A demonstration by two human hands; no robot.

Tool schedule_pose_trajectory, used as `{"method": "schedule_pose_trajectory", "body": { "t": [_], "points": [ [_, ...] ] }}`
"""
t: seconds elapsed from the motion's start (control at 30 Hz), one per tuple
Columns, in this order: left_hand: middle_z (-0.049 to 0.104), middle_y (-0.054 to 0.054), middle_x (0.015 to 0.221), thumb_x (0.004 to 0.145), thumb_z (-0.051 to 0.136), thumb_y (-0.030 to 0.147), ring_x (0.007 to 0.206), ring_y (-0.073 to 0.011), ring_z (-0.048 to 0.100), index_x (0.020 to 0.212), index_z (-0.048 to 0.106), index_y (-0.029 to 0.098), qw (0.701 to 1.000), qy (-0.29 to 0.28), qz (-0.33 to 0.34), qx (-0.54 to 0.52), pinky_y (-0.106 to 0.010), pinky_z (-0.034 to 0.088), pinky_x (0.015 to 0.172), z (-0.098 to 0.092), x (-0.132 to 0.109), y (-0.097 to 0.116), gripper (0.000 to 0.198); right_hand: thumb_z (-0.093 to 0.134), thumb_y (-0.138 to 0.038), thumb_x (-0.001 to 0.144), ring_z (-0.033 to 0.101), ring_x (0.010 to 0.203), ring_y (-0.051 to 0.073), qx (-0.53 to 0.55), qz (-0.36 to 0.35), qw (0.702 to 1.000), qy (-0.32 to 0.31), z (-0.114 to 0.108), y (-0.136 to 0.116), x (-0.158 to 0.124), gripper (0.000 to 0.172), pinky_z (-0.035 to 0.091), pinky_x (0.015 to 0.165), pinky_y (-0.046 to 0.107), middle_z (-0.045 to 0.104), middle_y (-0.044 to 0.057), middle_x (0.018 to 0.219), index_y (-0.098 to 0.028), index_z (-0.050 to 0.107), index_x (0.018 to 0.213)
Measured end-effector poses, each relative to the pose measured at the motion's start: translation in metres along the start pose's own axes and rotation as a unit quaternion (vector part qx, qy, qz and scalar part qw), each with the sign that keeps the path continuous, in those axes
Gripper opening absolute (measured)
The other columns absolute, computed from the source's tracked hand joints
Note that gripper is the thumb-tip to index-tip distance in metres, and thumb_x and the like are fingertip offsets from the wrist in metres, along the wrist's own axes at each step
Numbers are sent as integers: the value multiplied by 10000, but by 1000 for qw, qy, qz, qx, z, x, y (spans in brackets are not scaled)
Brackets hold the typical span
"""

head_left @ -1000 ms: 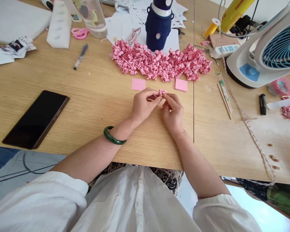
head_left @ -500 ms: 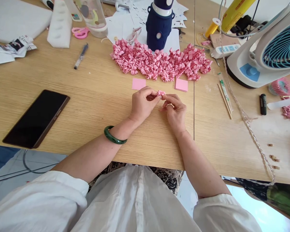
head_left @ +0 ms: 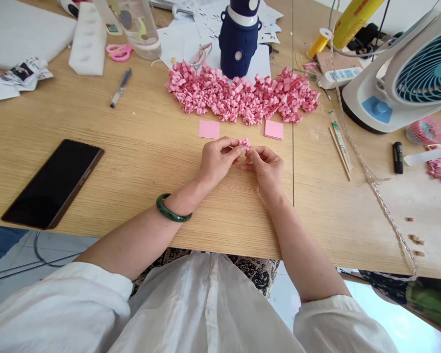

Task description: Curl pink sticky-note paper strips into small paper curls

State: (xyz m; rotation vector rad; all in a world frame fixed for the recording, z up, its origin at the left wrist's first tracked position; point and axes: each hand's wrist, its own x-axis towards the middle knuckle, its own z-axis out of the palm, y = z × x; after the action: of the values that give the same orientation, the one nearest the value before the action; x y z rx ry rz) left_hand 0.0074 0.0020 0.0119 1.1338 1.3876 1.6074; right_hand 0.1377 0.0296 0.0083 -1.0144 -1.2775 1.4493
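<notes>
Basically, the left hand (head_left: 217,159) has a small pink flower (head_left: 244,142) pinched between thumb and index finger, the gap between them no wider than the paper. At its lower right edge, the right hand (head_left: 269,171) brings thumb and fingertip close together; whether they grip the flower or only touch it, I cannot tell. The flower sits between the hands, over the table (head_left: 132,162), nearer than the two pink slips (head_left: 208,129) and the pile (head_left: 242,95).

One head-worn camera faces forward and down, fairly near the left hand (head_left: 213,163), right hand (head_left: 271,171) and table (head_left: 132,171).
</notes>
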Motion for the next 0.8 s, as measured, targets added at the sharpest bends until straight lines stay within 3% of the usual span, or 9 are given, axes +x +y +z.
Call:
{"method": "schedule_pose_trajectory", "body": {
  "t": [0.2, 0.4, 0.53, 0.67, 0.8],
  "points": [
    [732, -16, 799, 858, 735, 220, 560, -75, 582, 815, 748, 156, 999, -8, 18, 26, -209, 471, 552, -1, -1, -1, 78, 823, -479, 784, 630, 638, 84, 2, 1, 1000, 1, 1, -3, -1, 315, 609, 613, 232, 660, -21, 784, -197, 683, 802],
    [666, 5, 637, 853, 750, 242, 551, -83, 567, 754, 749, 146, 999, -25, -15, -22, -209, 451, 546, 1, -1, -1, 138, 829, -481, 772, 652, 675, 108, -35, -48, 998, 23, 2, 1, -1, 314, 616, 588, 246, 695, 5, 865, -205, 707, 861],
    [620, 11, 594, 851, 773, 327, 565, -87, 553, 702, 735, 145, 996, -41, -50, -64, -218, 452, 560, 2, -2, 1, 237, 777, -418, 841, 656, 690, 105, -67, -78, 994, 31, 0, 2, -2, 222, 618, 610, 247, 675, 1, 874, -219, 694, 894],
    [616, 7, 605, 830, 800, 368, 577, -85, 547, 677, 718, 144, 991, -58, -77, -97, -228, 463, 589, 3, -4, 2, 284, 713, -294, 891, 645, 787, 111, -122, -168, 977, 42, -1, 0, -3, 60, 609, 651, 245, 637, 14, 967, -234, 715, 895],
    [638, -7, 623, 822, 812, 406, 578, -89, 568, 673, 712, 141, 985, -84, -88, -124, -229, 465, 587, 3, -4, 2, 320, 703, -301, 898, 630, 813, 118, -120, -204, 971, 43, -1, 0, -3, 70, 604, 644, 249, 606, 17, 994, -236, 696, 873]
  ]
}}
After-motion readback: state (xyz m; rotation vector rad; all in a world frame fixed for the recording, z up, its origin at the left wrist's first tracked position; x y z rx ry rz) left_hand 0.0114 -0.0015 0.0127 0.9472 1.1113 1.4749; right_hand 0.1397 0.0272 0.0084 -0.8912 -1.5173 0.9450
